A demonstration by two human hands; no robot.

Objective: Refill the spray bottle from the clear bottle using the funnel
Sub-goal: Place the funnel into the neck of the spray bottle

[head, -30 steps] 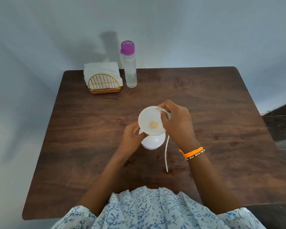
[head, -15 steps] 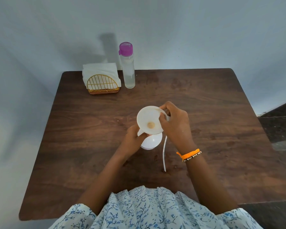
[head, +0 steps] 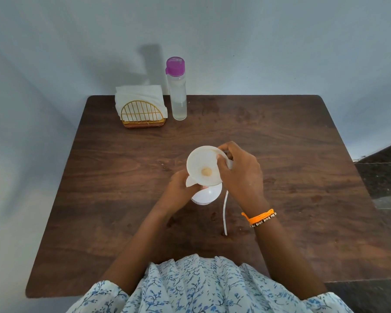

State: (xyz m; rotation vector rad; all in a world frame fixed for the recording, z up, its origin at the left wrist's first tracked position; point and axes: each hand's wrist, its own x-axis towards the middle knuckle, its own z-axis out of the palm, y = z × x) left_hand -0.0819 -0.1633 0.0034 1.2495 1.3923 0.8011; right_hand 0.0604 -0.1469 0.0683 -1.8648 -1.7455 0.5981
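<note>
Sitting between both hands: funnel (head: 204, 166) atop spray bottle (head: 207, 195)

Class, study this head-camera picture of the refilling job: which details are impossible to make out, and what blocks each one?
Head view:
- White plastic spray bottle: neck and liquid level hidden under the white funnel.
- Funnel spout: covered by its own bowl.
- Left hand fingers: tucked beneath the funnel.
- Thing behind the right hand: mostly covered.
- Clear bottle with purple cap: liquid level too faint.
</note>
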